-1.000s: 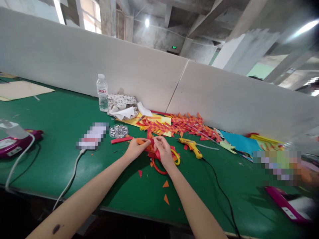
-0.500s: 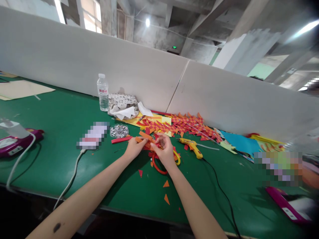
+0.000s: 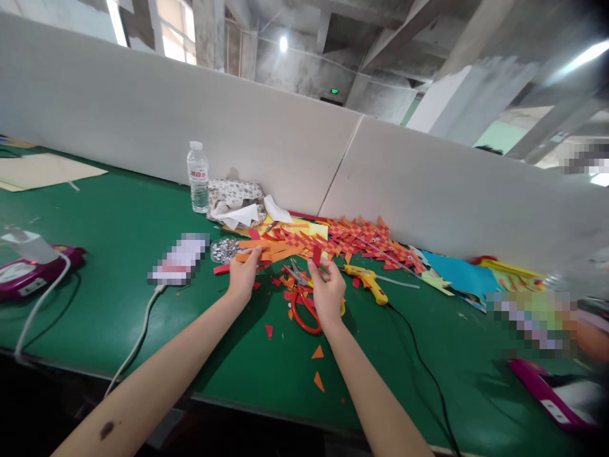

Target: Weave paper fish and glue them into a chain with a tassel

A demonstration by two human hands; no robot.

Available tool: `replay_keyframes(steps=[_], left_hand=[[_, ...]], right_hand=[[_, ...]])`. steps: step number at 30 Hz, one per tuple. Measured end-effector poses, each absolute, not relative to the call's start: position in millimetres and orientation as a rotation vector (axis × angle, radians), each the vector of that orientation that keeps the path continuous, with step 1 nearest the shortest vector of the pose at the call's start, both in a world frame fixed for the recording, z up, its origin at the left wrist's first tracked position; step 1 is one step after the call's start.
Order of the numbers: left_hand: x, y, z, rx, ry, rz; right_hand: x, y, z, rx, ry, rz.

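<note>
My left hand pinches a bundle of orange paper strips, held flat a little above the green table. My right hand is closed on a short red paper strip that stands upright between its fingers. Red-handled scissors lie on the table between and just below both hands. Small red and orange paper offcuts are scattered in front of me.
A pile of woven red-and-orange paper fish lies by the white partition. A yellow glue gun with a black cable lies right of my hands. A water bottle, a dish of googly eyes, a white cable and purple devices sit around.
My hands have drawn apart: the left carried the orange strips up and to the left, the right pulled away holding a red strip. The scissors now show between them.
</note>
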State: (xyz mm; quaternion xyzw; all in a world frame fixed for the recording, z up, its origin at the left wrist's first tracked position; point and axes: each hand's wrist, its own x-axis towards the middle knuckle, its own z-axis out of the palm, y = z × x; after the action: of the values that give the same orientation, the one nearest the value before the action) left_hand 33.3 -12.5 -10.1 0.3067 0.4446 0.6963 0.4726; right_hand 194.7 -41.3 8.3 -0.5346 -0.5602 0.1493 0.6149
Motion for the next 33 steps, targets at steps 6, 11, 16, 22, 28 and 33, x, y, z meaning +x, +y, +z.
replay_keyframes(steps=[6,11,16,22,28,33], left_hand=[[33,-12,-11,0.734,1.102,1.774],[35,-16,-7,0.789,1.051,1.765],[36,-17,-9,0.86,1.052,1.796],[33,-13,-11,0.764,1.128,1.922],[36,-17,-7,0.74,1.053,1.855],[43,-25,-7,0.973,1.033,1.721]], right_hand=[[194,-43,11,-1.225,-1.437,0.06],[192,-40,9,-1.247,-1.418,0.374],[191,-38,7,-1.223,-1.251,0.894],[190,-42,9,-1.262,-1.137,1.047],[185,-44,9,-1.225,-1.158,1.141],[183,-45,9,-1.186,-1.161,1.21]])
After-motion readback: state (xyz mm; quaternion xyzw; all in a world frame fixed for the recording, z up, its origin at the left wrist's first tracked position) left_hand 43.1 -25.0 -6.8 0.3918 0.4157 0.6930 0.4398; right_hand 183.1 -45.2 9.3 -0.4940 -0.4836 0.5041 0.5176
